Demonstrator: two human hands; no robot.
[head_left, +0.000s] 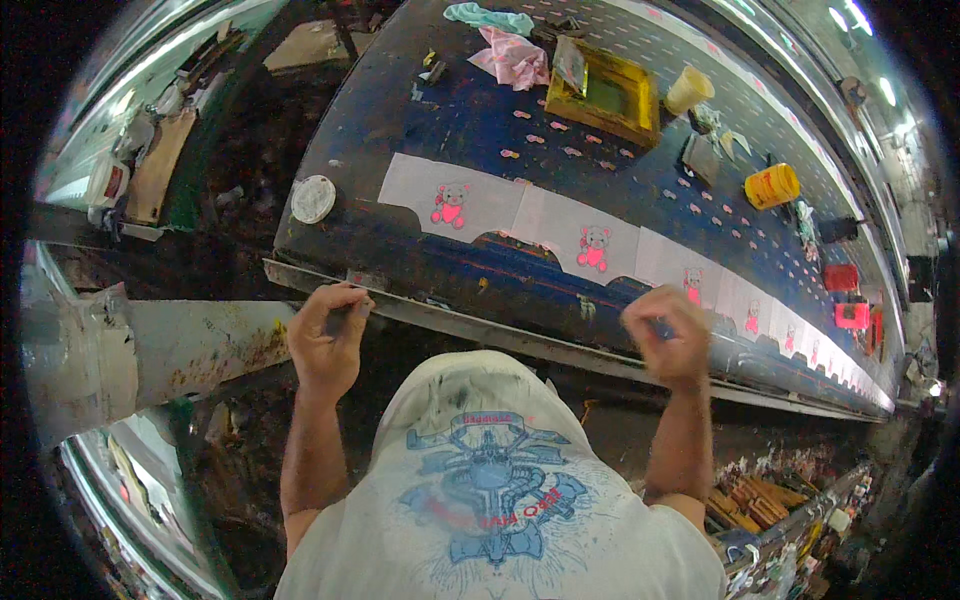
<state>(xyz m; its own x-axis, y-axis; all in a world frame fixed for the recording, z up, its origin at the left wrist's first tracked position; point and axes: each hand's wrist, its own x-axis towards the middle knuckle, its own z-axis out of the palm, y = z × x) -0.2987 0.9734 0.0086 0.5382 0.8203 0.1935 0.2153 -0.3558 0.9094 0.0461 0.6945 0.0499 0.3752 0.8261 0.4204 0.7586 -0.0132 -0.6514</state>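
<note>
Both the left hand point(328, 335), left of centre, and the right hand point(668, 332), right of centre, are curled; whether round anything, I cannot tell. Bear-printed panels point(590, 240) stretch rightward from upper centre.

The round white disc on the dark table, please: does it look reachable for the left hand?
Probably yes: the bare left hand is near the white disc, and across the long grey edge rail nothing tall seems to block the way.
</note>
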